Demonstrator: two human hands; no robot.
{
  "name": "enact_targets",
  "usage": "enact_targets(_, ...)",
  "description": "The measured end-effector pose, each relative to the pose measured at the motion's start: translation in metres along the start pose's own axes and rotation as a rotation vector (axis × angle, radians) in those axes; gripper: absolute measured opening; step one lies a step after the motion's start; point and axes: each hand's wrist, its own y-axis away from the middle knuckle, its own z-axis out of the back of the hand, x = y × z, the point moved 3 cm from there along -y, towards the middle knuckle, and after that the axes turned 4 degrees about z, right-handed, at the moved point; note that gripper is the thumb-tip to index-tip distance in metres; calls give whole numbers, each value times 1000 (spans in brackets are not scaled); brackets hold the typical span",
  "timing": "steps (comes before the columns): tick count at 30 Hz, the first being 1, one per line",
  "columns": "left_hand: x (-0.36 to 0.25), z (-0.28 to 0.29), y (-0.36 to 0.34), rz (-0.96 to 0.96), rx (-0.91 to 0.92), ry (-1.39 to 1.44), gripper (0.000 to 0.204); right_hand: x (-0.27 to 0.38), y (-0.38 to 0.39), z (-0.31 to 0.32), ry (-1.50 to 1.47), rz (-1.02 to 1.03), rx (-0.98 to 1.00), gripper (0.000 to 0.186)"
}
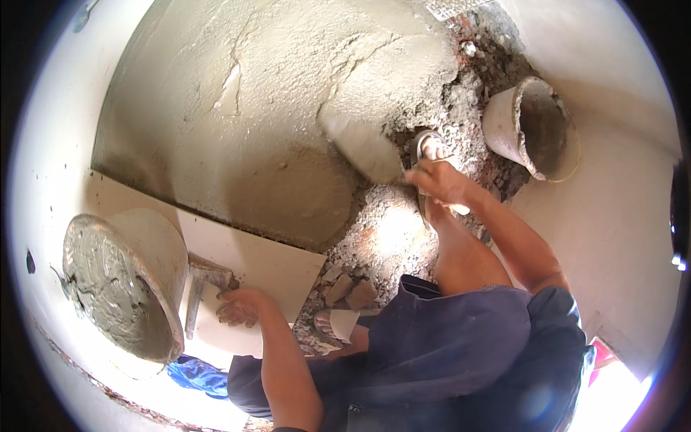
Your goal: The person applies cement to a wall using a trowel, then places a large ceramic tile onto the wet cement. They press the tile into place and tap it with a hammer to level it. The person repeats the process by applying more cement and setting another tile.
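My right hand [440,181] is closed round the handle of a trowel, just above my foot. Grey and smeared, the trowel's blade [363,150] lies against the edge of the wet mortar bed [281,108]. Down on the left, my left hand [242,307] rests open on a large pale tile [245,248], fingers spread on its surface. Beside those fingers lies a mortar-stained tool with a straight bar [194,295], perhaps a float; its kind is not plain. The hand holds nothing that I can see.
A bucket of wet mortar [119,288] stands at the left by the wall. Another pale bucket [504,122] lies tipped at the right. Broken rubble [389,237] covers the ground round my feet, with tile shards [360,294] among it. Blue plastic [198,376] lies below the left bucket.
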Motion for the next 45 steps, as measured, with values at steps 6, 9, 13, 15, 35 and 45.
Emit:
enact_targets(6, 2, 3, 1, 2, -2, 6, 79, 19, -3, -11, 455, 239, -241, 28)
enact_targets(9, 0, 0, 1, 21, -51, 14, 78, 14, -6, 15, 349, 13, -385, 36)
enact_targets(13, 1, -5, -2, 40, -61, 75, 78, 19, 11, 10, 418, -155, -183, 38)
enact_targets(15, 4, -7, -4, 60, -40, 93, 78, 38, 18, -16, 445, 201, -157, 35)
enact_targets(35, 2, -9, -6, 5, -79, -42, 79, 12, -55, 39, 523, 179, -486, 29)
enact_targets(45, 8, -12, -13, 46, -158, -100, 74, -62, -65, 76, -691, 22, -456, 54)
